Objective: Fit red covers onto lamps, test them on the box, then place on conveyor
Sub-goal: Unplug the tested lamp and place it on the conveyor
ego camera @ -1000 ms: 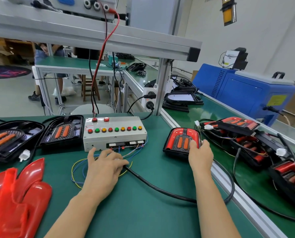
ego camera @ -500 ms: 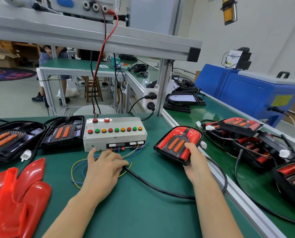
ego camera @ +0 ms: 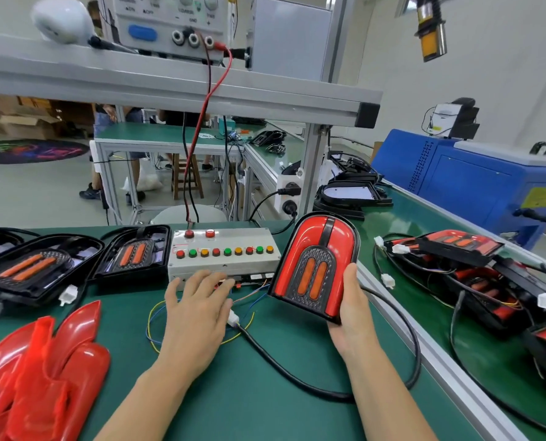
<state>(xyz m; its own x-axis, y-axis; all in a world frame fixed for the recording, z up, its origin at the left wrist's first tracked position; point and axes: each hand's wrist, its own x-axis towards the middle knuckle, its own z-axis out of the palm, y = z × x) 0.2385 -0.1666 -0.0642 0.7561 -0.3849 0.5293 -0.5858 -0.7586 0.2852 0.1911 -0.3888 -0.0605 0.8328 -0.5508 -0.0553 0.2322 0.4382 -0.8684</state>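
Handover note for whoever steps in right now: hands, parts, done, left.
Right hand grips a covered lamp, raised and tilted up off the bench, its black cable trailing to a white connector by the test box.
Left hand lies with relaxed fingers on the wires in front of the box, holding nothing.
Two uncovered lamps sit left of the box; spare red covers are piled at near left.
Done: the held lamp's cover is on; finished lamps lie on the conveyor.
Left: place the held lamp on the conveyor, then cover and test the rest.
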